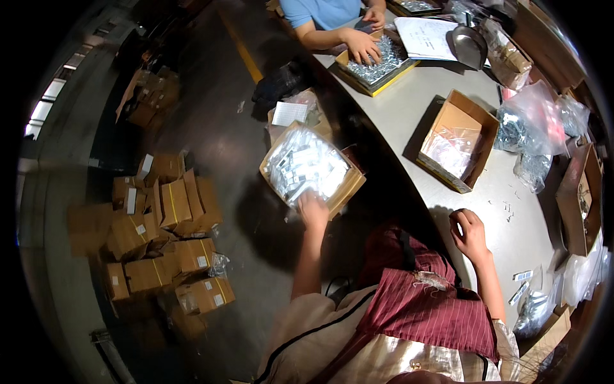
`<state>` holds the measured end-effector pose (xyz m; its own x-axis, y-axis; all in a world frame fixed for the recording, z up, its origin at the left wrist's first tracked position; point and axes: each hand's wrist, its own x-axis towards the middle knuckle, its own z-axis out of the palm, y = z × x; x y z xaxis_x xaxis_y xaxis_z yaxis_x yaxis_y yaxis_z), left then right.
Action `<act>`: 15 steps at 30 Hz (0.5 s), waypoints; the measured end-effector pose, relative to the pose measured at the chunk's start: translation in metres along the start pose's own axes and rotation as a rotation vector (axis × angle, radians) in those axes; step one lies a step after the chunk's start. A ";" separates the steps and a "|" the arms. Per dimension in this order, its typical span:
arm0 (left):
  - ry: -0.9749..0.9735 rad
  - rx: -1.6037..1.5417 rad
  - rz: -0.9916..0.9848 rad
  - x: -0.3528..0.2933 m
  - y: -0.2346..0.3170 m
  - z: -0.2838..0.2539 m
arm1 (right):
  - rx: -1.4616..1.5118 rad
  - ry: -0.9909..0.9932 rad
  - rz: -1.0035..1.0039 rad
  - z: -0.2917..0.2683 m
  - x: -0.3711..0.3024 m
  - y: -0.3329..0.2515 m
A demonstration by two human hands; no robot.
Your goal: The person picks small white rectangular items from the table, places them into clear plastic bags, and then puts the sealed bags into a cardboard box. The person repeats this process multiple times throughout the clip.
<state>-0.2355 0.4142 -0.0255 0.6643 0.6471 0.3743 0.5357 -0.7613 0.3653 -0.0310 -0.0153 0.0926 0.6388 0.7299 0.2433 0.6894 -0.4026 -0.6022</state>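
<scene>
My left hand (312, 210) reaches down to the near edge of a cardboard box (346, 193) on the left. Heaped in this box are small shiny plastic packets (307, 163) with white labels. Motion smears the fingers, so whether they grip a packet cannot be made out. Beside the table's edge, my right hand (470, 235) rests on the grey tabletop (505, 237). Its fingers are loosely bent and apart, with nothing visible in them. Beyond that hand stands an open shallow cardboard box (489, 131) with clear plastic bags (453, 150) inside.
Across the table, a co-worker's hand (362, 46) is in a tray of small metal parts (384, 64). Nearby are a paper sheet (425, 38) and a dark scoop (469, 46). Bags of hardware (521, 125) line the right side. Cartons (150, 272) are stacked on the floor at left.
</scene>
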 end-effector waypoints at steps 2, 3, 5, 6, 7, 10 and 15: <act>-0.059 0.147 0.035 0.006 0.034 -0.007 | -0.011 0.034 0.067 -0.007 -0.010 0.000; -0.173 0.189 0.040 0.010 0.049 -0.015 | -0.006 0.046 0.113 -0.008 -0.015 0.001; -0.486 0.188 -0.003 0.033 0.103 -0.039 | 0.009 0.077 0.197 -0.009 -0.024 0.007; -0.488 0.059 -0.009 0.038 0.122 -0.035 | 0.021 0.093 0.231 -0.008 -0.026 0.008; -0.335 -0.073 0.175 0.044 0.146 -0.032 | 0.020 0.090 0.241 -0.008 -0.029 0.009; -0.257 -0.489 0.478 0.070 0.238 -0.028 | 0.036 0.067 0.266 -0.009 -0.033 0.006; -0.338 -0.608 0.740 0.095 0.360 0.026 | 0.025 0.109 0.263 -0.018 -0.037 -0.002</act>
<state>0.0342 0.2009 0.1189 0.8849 -0.0953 0.4559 -0.3629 -0.7546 0.5467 -0.0495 -0.0519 0.0987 0.8286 0.5377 0.1560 0.4873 -0.5554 -0.6739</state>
